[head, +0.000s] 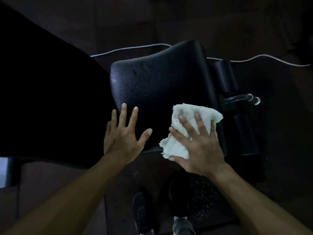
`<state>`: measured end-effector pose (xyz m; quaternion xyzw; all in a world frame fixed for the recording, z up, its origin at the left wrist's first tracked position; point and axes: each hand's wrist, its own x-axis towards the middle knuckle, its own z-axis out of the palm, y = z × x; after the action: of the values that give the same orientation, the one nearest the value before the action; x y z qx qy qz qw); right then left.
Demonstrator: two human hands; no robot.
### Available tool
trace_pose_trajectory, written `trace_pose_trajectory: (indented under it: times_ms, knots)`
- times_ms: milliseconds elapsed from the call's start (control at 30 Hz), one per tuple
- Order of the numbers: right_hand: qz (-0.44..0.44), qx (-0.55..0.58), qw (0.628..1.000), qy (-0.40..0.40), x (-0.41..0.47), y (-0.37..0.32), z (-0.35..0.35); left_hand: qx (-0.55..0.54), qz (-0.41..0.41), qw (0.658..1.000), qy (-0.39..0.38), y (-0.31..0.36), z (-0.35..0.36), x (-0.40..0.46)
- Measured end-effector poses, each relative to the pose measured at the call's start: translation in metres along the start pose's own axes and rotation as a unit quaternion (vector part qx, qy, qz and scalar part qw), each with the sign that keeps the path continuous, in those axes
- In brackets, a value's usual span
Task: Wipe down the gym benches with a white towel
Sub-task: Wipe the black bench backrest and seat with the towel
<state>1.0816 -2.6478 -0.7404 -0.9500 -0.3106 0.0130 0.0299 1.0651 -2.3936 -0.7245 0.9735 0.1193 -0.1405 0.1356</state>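
Two dark shoes [141, 211] stand on the dim floor [279, 158] below. The right hand [198, 145] presses the white towel [189, 116] with spread fingers [200, 122] onto the bench seat pad's [157, 85] near right edge. The left hand [123, 133] rests flat, fingers wide, at its near left corner. A cable [254, 57] trails beyond; foam rollers [225, 77] flank the right.

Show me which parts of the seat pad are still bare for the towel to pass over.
The seat pad is bare across its far and middle stretch, from the left hand up to the far edge by the cable. The near edge is crowded: the left hand lies flat at the near left, and the right hand presses the white towel at the near right corner beside the roller pads.
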Motion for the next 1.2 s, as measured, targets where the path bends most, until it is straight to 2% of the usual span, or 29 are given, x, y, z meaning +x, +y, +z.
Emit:
trace_pose_trajectory:
  times_ms: [100, 300, 433, 533, 633, 700, 767, 800, 967, 1200]
  knots:
    - [-0.044, -0.002, 0.999, -0.014, 0.017, -0.006, -0.004, -0.016, -0.006, 1.0, 0.011, -0.002, -0.001, -0.001]
    - [-0.103, 0.004, 0.993, -0.058, 0.053, -0.025, -0.005, -0.124, -0.111, 0.985, 0.045, -0.007, -0.008, 0.003]
    - [-0.106, 0.034, 0.992, -0.051, 0.08, -0.033, -0.01, -0.156, -0.114, 0.978, 0.073, 0.003, -0.015, 0.006]
    - [-0.101, 0.094, 0.99, -0.016, 0.078, -0.024, -0.02, -0.165, -0.112, 0.974, 0.106, 0.015, -0.029, 0.011]
    - [0.01, 0.111, 0.993, 0.032, 0.059, 0.012, -0.025, -0.12, -0.03, 0.984, 0.127, 0.032, -0.034, 0.013]
    - [0.091, 0.115, 0.989, -0.01, 0.052, 0.037, -0.023, -0.036, 0.079, 0.99, 0.114, 0.052, -0.025, 0.008]
    - [0.095, 0.101, 0.988, -0.065, 0.05, 0.051, -0.016, 0.018, 0.159, 0.984, 0.078, 0.079, -0.006, 0.001]
    - [0.085, 0.093, 0.989, -0.082, 0.049, 0.055, -0.011, 0.034, 0.172, 0.983, 0.059, 0.09, 0.003, -0.001]
    - [0.078, 0.09, 0.989, -0.082, 0.045, 0.061, 0.007, 0.08, 0.132, 0.988, 0.029, 0.104, 0.021, 0.004]
    - [0.071, 0.09, 0.989, -0.097, 0.047, 0.058, 0.002, 0.075, 0.111, 0.991, 0.022, 0.098, 0.019, 0.004]
